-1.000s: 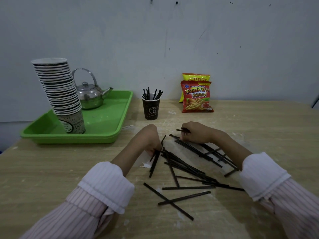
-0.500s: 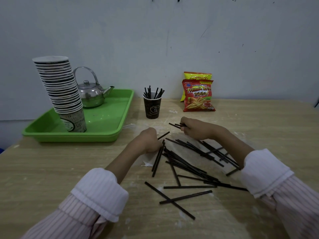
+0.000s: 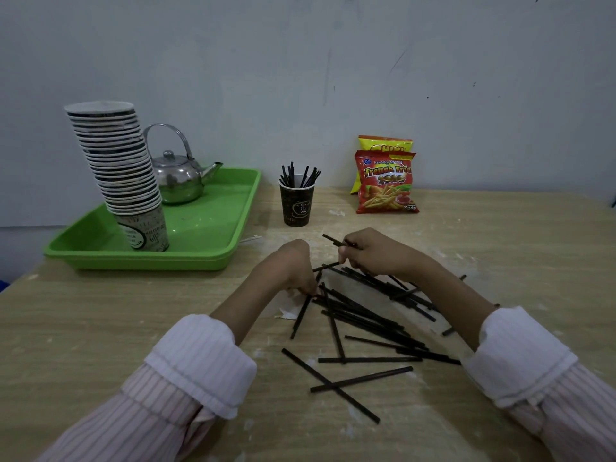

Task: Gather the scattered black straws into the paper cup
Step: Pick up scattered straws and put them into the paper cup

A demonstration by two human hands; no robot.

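Several black straws [image 3: 363, 323] lie scattered and crossed on the wooden table in front of me. A dark paper cup [image 3: 296, 205] stands behind them, upright, with several straws in it. My left hand [image 3: 293, 265] rests on the left end of the pile, fingers pinched on a straw [image 3: 301, 316] that slants down to the table. My right hand [image 3: 373, 251] hovers at the pile's far edge, closed on black straws whose ends [image 3: 333, 240] stick out to the left.
A green tray [image 3: 213, 241] at left holds a tall leaning stack of paper cups [image 3: 120, 168] and a steel kettle [image 3: 176, 176]. Two snack bags [image 3: 386, 181] lean on the wall behind. A white paper scrap [image 3: 288, 311] lies by my left hand.
My right hand has lifted slightly with its straws and shifted left toward my left hand. My left hand has settled its fingers on a straw at the pile's left end.
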